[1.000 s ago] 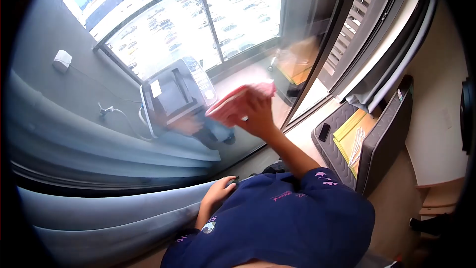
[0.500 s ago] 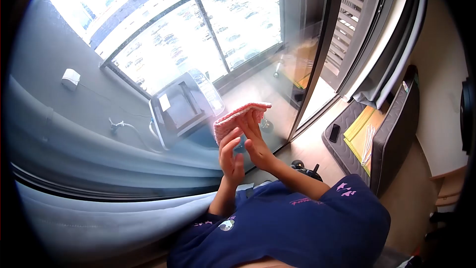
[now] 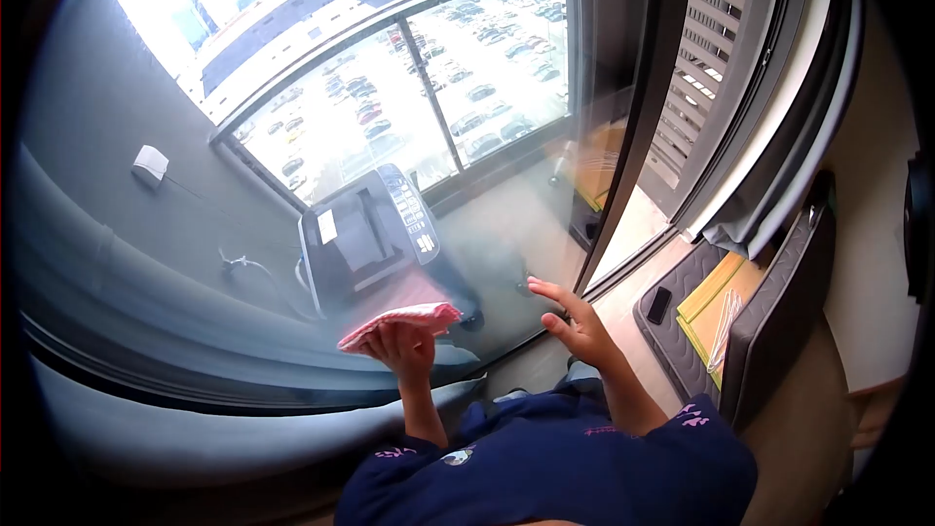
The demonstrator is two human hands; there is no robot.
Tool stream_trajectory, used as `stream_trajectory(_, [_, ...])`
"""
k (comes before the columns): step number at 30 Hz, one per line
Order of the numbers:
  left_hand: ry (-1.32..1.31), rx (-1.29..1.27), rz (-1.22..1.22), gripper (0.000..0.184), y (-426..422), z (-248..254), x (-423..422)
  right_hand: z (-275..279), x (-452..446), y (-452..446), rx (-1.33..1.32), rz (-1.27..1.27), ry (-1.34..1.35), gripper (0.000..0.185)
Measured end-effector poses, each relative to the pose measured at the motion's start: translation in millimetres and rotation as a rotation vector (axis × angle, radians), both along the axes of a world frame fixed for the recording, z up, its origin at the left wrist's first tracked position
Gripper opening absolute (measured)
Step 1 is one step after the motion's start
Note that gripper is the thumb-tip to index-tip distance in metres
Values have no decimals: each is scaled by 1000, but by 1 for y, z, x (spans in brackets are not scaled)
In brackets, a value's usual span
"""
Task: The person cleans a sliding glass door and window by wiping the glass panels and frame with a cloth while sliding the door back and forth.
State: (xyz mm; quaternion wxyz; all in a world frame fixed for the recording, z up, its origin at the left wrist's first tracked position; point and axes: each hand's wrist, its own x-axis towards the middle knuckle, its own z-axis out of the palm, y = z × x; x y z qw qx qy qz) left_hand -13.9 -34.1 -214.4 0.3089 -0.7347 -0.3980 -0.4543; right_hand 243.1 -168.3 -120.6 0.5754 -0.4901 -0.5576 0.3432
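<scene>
Left hand: the left hand (image 3: 409,356) grips the pink cloth (image 3: 401,321), its fingers up against the underside of the folded layers.
Cloth: it is in the left hand, at the lower part of the glass panel (image 3: 506,239); it seems to touch the pane, though the angle makes the contact hard to confirm.
Right hand: the right hand (image 3: 584,334) is open and holds nothing, its fingers spread and pointing toward the glass, well apart from the cloth.
Behind the glass: a dark-topped appliance (image 3: 362,236) with a printed panel along one side, and a small white box (image 3: 151,166) on the grey wall.
Beside the person: a pale blue curtain (image 3: 248,433) runs along the left, below the glass.
Right side: a folding mattress (image 3: 672,360) lies partly open, one section upright; on its flat part are a dark phone (image 3: 659,305), a yellow-edged folder (image 3: 735,284) and, on the folder, white hangers (image 3: 723,331).
</scene>
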Motion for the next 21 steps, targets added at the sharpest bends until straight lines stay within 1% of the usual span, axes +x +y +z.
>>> stream_trajectory(2, [-100,68,101,62,6,18,-22,-12,36,-9,-82,-151,60,42])
stream_trajectory(4, [-192,113,292,67,9,57,-35,-28,74,-12,-84,-295,115,38])
stream_trajectory(6, [-644,110,144,69,27,90,-42,-28,106,-17,-84,-397,150,33])
stream_trajectory(7, [-674,161,92,70,23,134,-33,-31,121,-18,-57,-409,188,33])
stream_trajectory(8, [-774,210,120,59,24,171,-25,-32,135,-18,-29,-420,225,33])
stream_trajectory(9, [-685,256,189,59,21,200,-12,-30,147,-18,-32,-427,241,33])
stream_trajectory(10, [-521,320,206,59,27,217,-18,-28,157,-17,-36,-435,255,33])
stream_trajectory(11, [-412,368,273,59,28,241,-7,-25,163,-16,-54,-440,268,33])
stream_trajectory(12, [-396,364,215,61,32,255,1,-23,168,-13,-64,-438,275,33])
stream_trajectory(13, [-277,430,287,62,25,275,28,-21,172,-10,-71,-439,282,33])
stream_trajectory(14, [-234,468,263,64,24,289,53,-19,174,-6,-75,-441,290,33])
stream_trajectory(15, [-167,473,239,68,21,296,82,-20,178,-2,-95,-401,288,39])
stream_trajectory(16, [-113,462,218,72,21,295,105,-24,181,4,-67,-386,307,43])
stream_trajectory(18, [-34,331,48,76,17,275,156,-32,188,16,-12,-361,345,50])
stream_trajectory(19, [25,270,17,76,9,258,179,-26,190,22,4,-343,298,60])
stream_trajectory(21, [221,159,-22,70,-2,206,213,-19,198,41,136,-279,275,66])
